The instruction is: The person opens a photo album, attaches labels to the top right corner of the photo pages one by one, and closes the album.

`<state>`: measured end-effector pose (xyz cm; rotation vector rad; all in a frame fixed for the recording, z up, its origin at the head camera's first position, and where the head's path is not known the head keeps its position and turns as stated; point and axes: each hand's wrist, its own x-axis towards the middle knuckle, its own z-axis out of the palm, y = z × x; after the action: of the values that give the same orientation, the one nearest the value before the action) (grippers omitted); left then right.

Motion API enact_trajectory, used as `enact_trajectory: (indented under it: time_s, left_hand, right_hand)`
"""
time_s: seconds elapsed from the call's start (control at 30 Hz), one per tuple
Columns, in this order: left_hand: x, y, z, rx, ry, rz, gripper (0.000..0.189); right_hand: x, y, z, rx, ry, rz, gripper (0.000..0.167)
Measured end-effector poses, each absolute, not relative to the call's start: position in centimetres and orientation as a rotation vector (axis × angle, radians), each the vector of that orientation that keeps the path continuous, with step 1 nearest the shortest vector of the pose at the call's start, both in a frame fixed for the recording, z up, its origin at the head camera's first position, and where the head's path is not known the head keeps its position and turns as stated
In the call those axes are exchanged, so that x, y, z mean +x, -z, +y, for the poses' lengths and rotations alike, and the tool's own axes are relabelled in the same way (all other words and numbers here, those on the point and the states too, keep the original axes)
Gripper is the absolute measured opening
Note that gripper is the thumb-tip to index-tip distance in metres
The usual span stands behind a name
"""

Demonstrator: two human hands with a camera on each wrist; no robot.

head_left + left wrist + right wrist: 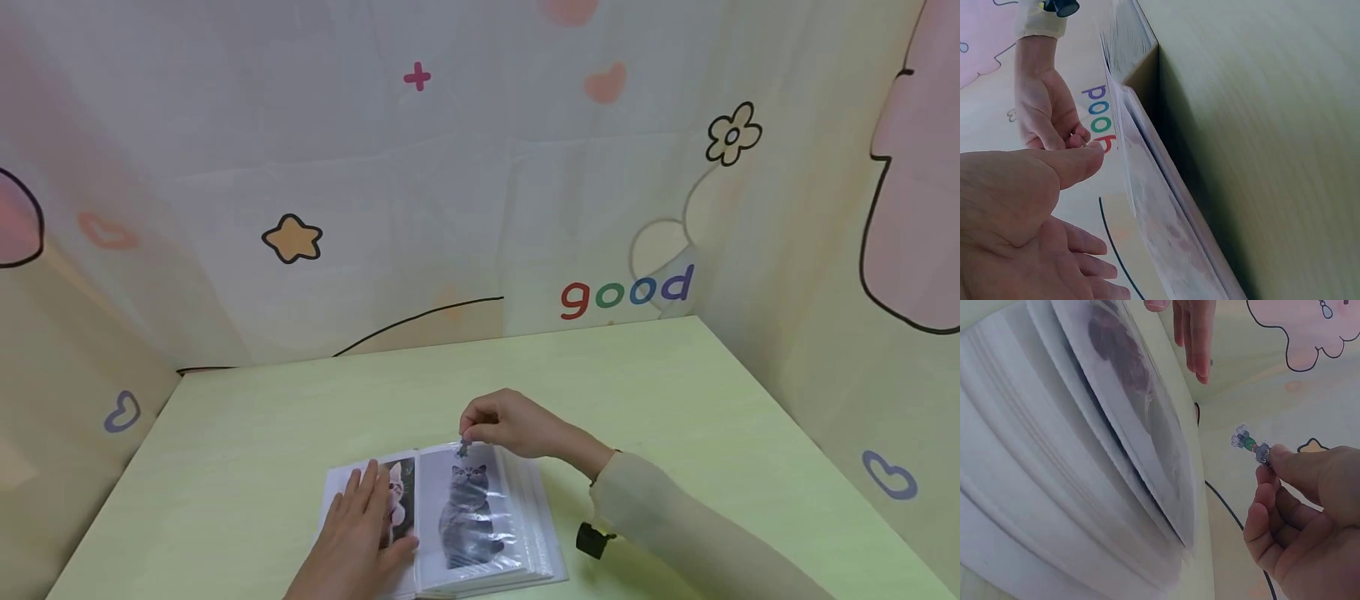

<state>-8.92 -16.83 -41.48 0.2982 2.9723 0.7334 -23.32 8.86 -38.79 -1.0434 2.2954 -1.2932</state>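
A photo album (553,550) lies spread on the table, with a grey cat photo (468,521) on its right page under shiny clear film. Another cat picture (406,500) fills the left page, partly covered by my left hand (352,533). That hand rests over the page with its fingers extended. Between thumb and index finger, my right hand (517,423) pinches a small cartoon sticker (1250,442) with a grey head and green body. It hangs over the top of the right page, above the cat's head. The right wrist view shows the album's layered page edges (1085,469).
The pale green tabletop (262,417) extends around the album. Behind it stands a printed cloth backdrop (412,208) with a star, a flower and the word "good". A black device (592,540) sits at the right wrist, below the sleeve.
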Motion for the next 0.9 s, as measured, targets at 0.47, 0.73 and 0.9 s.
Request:
enact_trajectory:
  time_s: [0.47, 0.73, 0.9]
  left_hand:
    - [-10.2, 41.6, -18.5, 0.017, -0.636, 2.878, 0.094]
    - [-10.6, 42.4, -18.6, 0.015, -0.624, 2.846, 0.101]
    - [-11.0, 42.6, -18.3, -0.037, -0.582, 2.795, 0.106]
  right_hand:
    - [-23.9, 38.1, 5.8, -1.033, 1.272, 2.246, 0.01]
    - [-24.4, 38.4, 3.9, -1.047, 1.211, 2.244, 0.015]
    - [-24.8, 38.7, 2.8, -1.069, 1.17, 2.266, 0.015]
